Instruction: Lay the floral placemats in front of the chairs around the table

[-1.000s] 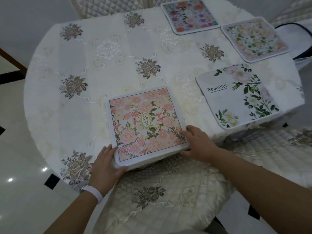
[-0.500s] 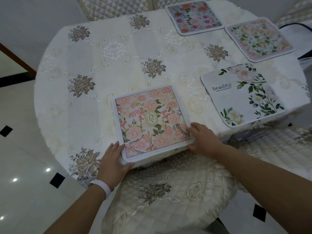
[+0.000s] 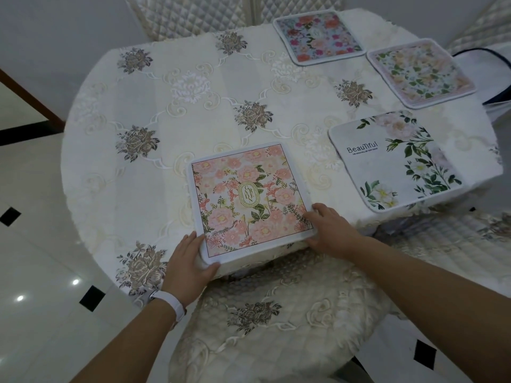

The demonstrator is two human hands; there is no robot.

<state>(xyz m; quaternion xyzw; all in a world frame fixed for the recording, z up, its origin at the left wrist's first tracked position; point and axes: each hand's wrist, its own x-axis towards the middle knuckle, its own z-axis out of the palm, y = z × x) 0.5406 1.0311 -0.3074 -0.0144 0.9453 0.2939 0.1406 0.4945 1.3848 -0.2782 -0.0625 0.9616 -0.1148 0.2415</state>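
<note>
A pink floral placemat (image 3: 246,200) with a "Garden" label lies at the near edge of the round table (image 3: 171,111), which wears a cream embroidered cloth. My left hand (image 3: 190,264) grips the mat's near left corner. My right hand (image 3: 329,228) rests on its near right corner, fingers on top. Three other placemats lie on the table: a white "Beautiful" mat (image 3: 395,158) at the right, a pale green-leaf mat (image 3: 420,73) at the far right, and a blue-pink mat (image 3: 318,37) at the back.
A cushioned chair seat (image 3: 271,313) sits right below the pink mat. Another padded chair seat (image 3: 456,239) lies at the right, and quilted chair backs (image 3: 188,17) stand behind the table. Shiny white floor tiles with black diamonds spread to the left.
The view has shifted so the table sits further right in the frame. Both hands have stayed on the pink mat's near corners, and the mat lies where it was.
</note>
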